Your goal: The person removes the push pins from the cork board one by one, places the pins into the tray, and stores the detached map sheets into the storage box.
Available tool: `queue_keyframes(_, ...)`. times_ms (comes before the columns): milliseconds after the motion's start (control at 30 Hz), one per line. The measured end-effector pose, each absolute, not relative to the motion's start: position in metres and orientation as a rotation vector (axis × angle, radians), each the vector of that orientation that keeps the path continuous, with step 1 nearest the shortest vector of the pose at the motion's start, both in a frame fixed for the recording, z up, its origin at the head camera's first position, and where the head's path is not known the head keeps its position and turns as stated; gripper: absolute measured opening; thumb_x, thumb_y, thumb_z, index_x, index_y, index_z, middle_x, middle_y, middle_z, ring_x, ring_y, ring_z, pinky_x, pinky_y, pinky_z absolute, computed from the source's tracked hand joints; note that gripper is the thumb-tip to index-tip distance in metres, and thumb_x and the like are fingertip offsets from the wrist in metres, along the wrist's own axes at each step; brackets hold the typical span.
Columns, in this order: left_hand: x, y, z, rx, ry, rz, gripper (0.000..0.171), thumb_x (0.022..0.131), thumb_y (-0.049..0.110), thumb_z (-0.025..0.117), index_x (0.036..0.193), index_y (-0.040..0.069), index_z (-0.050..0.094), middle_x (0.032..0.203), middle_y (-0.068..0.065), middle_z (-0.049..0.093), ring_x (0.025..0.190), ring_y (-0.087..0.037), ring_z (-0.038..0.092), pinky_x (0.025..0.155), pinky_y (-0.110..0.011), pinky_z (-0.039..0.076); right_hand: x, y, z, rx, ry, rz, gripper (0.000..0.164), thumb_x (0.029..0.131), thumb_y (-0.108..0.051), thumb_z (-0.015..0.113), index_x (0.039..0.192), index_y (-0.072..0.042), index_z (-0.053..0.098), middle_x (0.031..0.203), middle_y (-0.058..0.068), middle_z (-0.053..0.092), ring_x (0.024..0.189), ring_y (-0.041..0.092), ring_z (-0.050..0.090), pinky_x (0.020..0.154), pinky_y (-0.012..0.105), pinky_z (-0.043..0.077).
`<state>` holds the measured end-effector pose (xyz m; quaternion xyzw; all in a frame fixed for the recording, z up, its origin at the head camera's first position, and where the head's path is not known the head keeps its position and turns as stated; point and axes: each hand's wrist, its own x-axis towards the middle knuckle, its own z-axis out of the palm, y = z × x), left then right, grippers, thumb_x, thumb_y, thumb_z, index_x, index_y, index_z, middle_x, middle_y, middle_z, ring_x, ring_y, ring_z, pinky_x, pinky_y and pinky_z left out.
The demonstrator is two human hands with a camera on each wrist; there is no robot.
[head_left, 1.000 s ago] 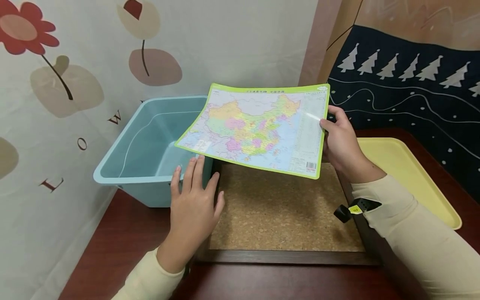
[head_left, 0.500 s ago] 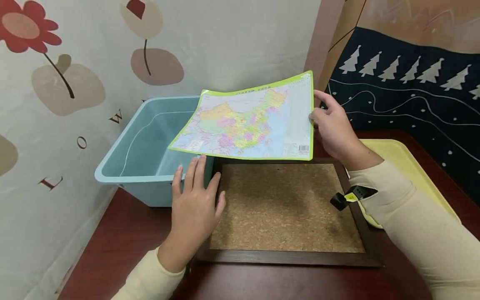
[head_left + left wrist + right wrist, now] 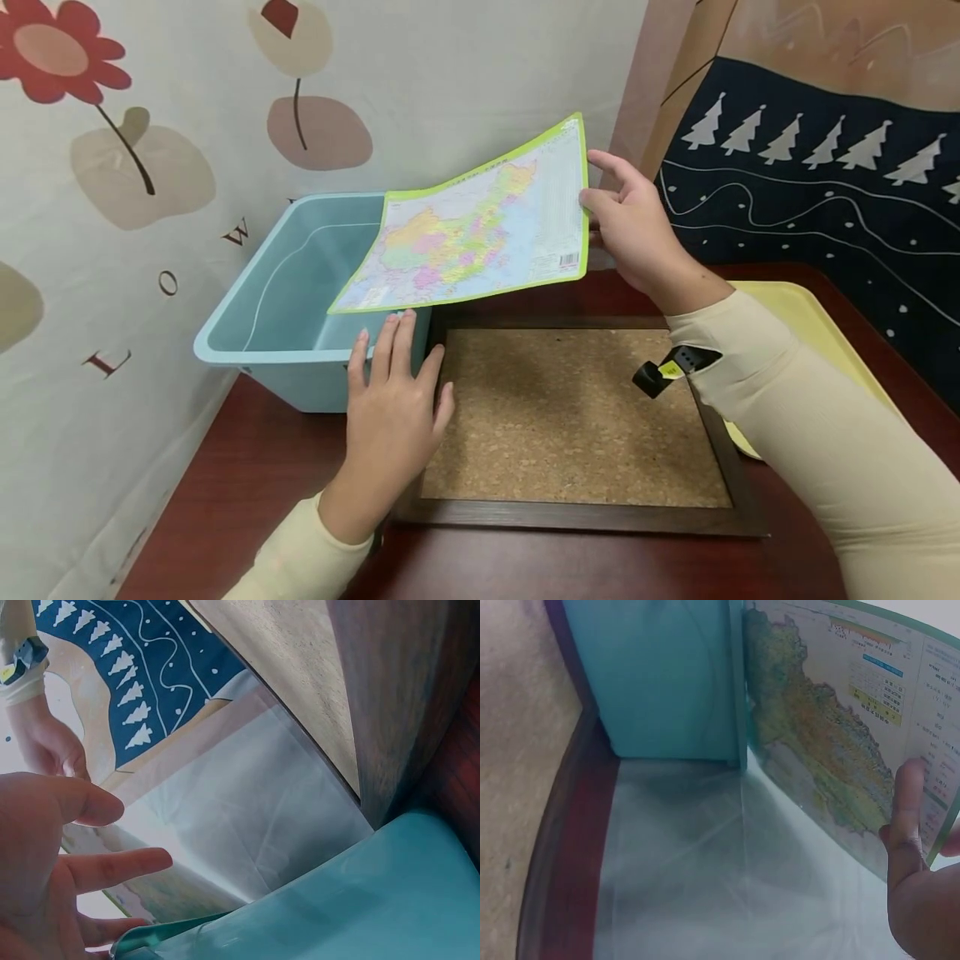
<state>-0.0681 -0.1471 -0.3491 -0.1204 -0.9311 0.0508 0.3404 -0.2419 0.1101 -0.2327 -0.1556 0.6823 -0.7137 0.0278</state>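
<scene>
A thin bendy map sheet with a lime-green border slants over the right part of a light-blue plastic tub. My right hand pinches its right edge between thumb and fingers, raised above the far side of the corkboard. The sheet's back, a relief map, shows in the right wrist view. Its lower left corner reaches into the mouth of the tub. My left hand rests with fairly straight, spread fingers at the tub's near rim; the left wrist view shows fingers by that rim.
A dark-framed corkboard lies on the reddish-brown table, right of the tub. A yellow tray is partly hidden behind the right forearm. A flower-print cloth hangs behind the tub, a dark tree-print cloth at right.
My right hand has moved left and up, lifting the map's right edge, so the sheet now tilts more and sits further over the tub. The left hand has stayed nearly still.
</scene>
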Motion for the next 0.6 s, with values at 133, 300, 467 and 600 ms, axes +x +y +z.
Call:
queue_keyframes(133,-0.069,-0.148,-0.349,-0.312,-2.420,0.128,0.035,0.089,0.028,0.074,0.115,0.004,0.076,0.154,-0.028,0.043,0.144,-0.043,0.038,0.117,-0.062,0.025,-0.243,0.097,-0.227,-0.516,2.134,-2.202,0.056,0.107,-0.009,0.045,0.159,-0.021,0.032,0.133,0.021,0.062,0.091,0.023,0.071,0.073,0.029,0.061)
queue_keyframes(300,-0.070,-0.151,-0.349,-0.316,-2.423,0.113,0.035,0.089,0.028,0.074,0.114,0.004,0.076,0.153,-0.027,0.043,0.144,-0.044,0.038,0.117,-0.062,0.025,-0.244,0.081,-0.220,-0.537,2.178,-2.188,0.053,0.106,-0.010,0.046,0.156,-0.022,0.033,0.126,0.021,0.066,0.087,0.023,0.072,0.072,0.032,0.062)
queue_keyframes(467,-0.072,-0.154,-0.350,-0.320,-2.422,0.111,0.035,0.089,0.029,0.074,0.115,0.005,0.076,0.152,-0.028,0.044,0.144,-0.044,0.037,0.118,-0.063,0.024,-0.243,0.065,-0.220,-0.586,2.199,-2.180,0.051,0.106,-0.009,0.045,0.155,-0.019,0.033,0.126,0.021,0.066,0.085,0.024,0.073,0.069,0.033,0.062)
queue_keyframes(600,-0.072,-0.157,-0.352,-0.324,-2.415,0.111,0.035,0.089,0.028,0.075,0.115,0.005,0.076,0.150,-0.028,0.045,0.144,-0.045,0.037,0.117,-0.062,0.025,-0.242,0.052,-0.222,-0.630,2.217,-2.151,0.050,0.107,-0.009,0.045,0.155,-0.019,0.032,0.121,0.021,0.068,0.079,0.024,0.074,0.064,0.034,0.061)
